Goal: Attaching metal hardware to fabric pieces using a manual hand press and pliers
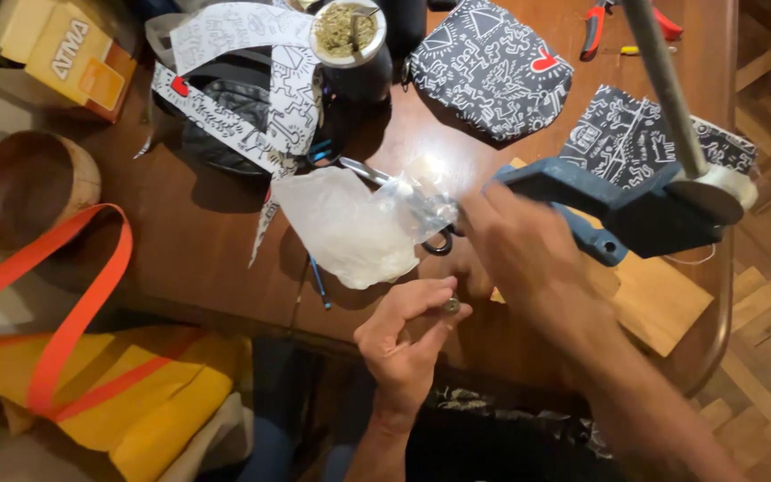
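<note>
Left hand: fingers pinch a small round metal piece. Right hand, blurred, finger state unclear, reaches at 11 o'clock toward a crinkled clear plastic bag on the wooden bench.

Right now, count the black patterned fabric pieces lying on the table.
2: one black fabric piece near the table's top centre, another black fabric piece behind the blue clamp. More may be hidden.

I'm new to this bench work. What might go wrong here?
The small metal part is only pinched in the left hand fingertips and may drop off the table edge. The right hand is blurred, close to the scissors half hidden under the plastic bag, so it might hit the blades.
</note>
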